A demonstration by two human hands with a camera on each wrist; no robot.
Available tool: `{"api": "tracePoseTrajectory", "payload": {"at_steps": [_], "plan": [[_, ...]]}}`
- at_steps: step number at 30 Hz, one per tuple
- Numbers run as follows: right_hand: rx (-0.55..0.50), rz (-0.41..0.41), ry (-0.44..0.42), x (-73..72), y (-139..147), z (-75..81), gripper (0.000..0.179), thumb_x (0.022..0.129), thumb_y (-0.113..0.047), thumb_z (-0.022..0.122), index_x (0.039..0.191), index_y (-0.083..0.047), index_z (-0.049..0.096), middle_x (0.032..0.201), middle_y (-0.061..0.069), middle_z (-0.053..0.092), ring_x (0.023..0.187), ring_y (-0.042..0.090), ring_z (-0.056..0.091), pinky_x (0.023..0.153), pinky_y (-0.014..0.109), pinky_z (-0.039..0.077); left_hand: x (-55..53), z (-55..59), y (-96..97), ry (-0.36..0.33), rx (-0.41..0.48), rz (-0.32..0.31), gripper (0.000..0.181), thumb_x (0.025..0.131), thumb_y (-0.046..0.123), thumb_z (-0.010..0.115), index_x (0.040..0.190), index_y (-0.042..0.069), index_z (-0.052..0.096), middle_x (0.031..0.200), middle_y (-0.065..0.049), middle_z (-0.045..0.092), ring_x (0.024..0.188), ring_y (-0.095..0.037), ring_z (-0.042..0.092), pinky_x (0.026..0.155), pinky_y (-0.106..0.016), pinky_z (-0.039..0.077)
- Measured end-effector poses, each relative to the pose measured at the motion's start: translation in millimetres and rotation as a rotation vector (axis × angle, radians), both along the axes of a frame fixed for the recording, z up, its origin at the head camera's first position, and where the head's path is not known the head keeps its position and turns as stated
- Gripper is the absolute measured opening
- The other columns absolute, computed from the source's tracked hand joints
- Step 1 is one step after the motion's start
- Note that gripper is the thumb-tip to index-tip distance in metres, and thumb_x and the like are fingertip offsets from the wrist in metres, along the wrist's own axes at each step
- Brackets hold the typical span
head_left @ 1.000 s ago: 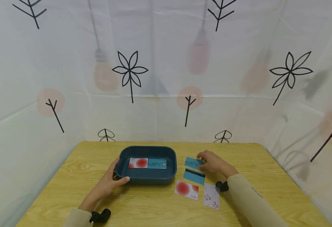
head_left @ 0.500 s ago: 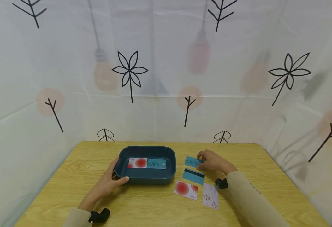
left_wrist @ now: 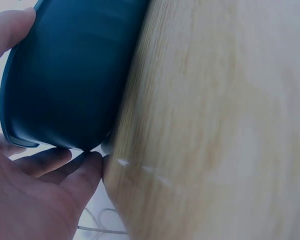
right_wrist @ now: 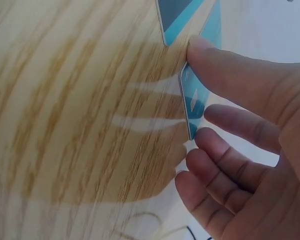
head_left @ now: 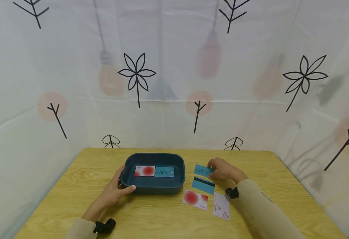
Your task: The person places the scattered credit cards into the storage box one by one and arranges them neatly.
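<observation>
A dark blue rectangular box [head_left: 153, 190] stands left of the middle of the table. My left hand [head_left: 111, 192] holds its left end, thumb at the front rim; in the left wrist view the fingers [left_wrist: 85, 180] press the box's side. Inside lie a white card with red circles [head_left: 145, 171] and a blue VIP card [head_left: 164, 172], side by side. To the right of the box, my right hand [head_left: 224, 170] pinches the right end of another blue VIP card [head_left: 202, 170] between thumb and fingers. That card is still at table level. In the right wrist view the thumb touches its edge.
Near the right hand lie a blue card with a black stripe [head_left: 203, 185], a white card with red circles [head_left: 195, 199] and a pale floral card [head_left: 221, 206]. The wooden table [head_left: 150, 219] ends at a patterned white curtain [head_left: 168, 126].
The right fingers have drawn in slightly on the VIP card's end. The left hand and box look unmoved.
</observation>
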State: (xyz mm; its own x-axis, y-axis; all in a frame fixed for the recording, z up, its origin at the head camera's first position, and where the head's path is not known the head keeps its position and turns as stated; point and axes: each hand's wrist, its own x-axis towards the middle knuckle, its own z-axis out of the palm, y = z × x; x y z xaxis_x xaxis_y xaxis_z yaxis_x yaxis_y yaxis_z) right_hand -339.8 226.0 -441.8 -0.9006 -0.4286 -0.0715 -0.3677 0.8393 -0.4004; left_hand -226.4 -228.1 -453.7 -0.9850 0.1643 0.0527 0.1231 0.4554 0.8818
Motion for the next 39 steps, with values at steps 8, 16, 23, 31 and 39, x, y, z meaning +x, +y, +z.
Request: {"api": "tracePoseTrajectory", "payload": {"at_steps": [8, 16, 23, 31, 39], "plan": [[-0.042, -0.056, -0.065, 0.5, -0.9, 0.8, 0.037, 0.079, -0.019, 0.079, 0.108, -0.007, 0.06, 0.099, 0.008, 0.056, 0.09, 0.023, 0.051, 0.084, 0.045, 0.047, -1.0, -2.0, -0.5, -0.003, 0.01, 0.002, 0.098, 0.085, 0.032, 0.074, 0.154, 0.012, 0.007, 0.155, -0.023, 0.015, 0.136, -0.042, 0.029, 0.105, -0.05, 0.034], [-0.094, -0.001, -0.052, -1.4, 1.3, -1.3, 0.035, 0.077, -0.014, 0.078, 0.105, -0.001, 0.059, 0.097, 0.008, 0.054, 0.088, 0.023, 0.048, 0.083, 0.043, 0.045, -0.5, -2.8, -0.9, -0.002, 0.004, -0.007, 0.099, 0.085, 0.033, 0.074, 0.154, 0.013, 0.006, 0.156, -0.022, 0.013, 0.137, -0.042, 0.029, 0.106, -0.05, 0.034], [-0.123, -0.007, -0.076, -2.9, 3.4, -3.4, 0.038, 0.078, -0.013, 0.078, 0.104, -0.004, 0.053, 0.098, 0.007, 0.05, 0.09, 0.023, 0.045, 0.084, 0.042, 0.042, -1.0, -3.5, -1.1, -0.005, 0.014, -0.007, 0.099, 0.084, 0.033, 0.074, 0.154, 0.014, 0.006, 0.156, -0.022, 0.014, 0.137, -0.042, 0.029, 0.105, -0.049, 0.035], [-0.137, -0.041, -0.054, 0.3, 3.7, -2.4, 0.04, 0.076, -0.015, 0.081, 0.106, -0.008, 0.054, 0.1, 0.005, 0.054, 0.091, 0.023, 0.049, 0.085, 0.043, 0.044, 0.0, -1.7, -0.6, -0.006, -0.005, 0.001, 0.098, 0.085, 0.034, 0.073, 0.154, 0.014, 0.006, 0.156, -0.023, 0.013, 0.136, -0.043, 0.029, 0.106, -0.05, 0.034], [-0.123, -0.005, 0.07, 1.7, 5.8, -0.5, 0.034, 0.084, -0.009, 0.071, 0.116, 0.0, 0.062, 0.104, 0.008, 0.063, 0.092, 0.023, 0.057, 0.084, 0.045, 0.048, 0.4, -1.1, 0.3, -0.007, 0.006, 0.001, 0.098, 0.084, 0.033, 0.074, 0.154, 0.013, 0.007, 0.155, -0.023, 0.014, 0.136, -0.043, 0.03, 0.106, -0.05, 0.034]]}}
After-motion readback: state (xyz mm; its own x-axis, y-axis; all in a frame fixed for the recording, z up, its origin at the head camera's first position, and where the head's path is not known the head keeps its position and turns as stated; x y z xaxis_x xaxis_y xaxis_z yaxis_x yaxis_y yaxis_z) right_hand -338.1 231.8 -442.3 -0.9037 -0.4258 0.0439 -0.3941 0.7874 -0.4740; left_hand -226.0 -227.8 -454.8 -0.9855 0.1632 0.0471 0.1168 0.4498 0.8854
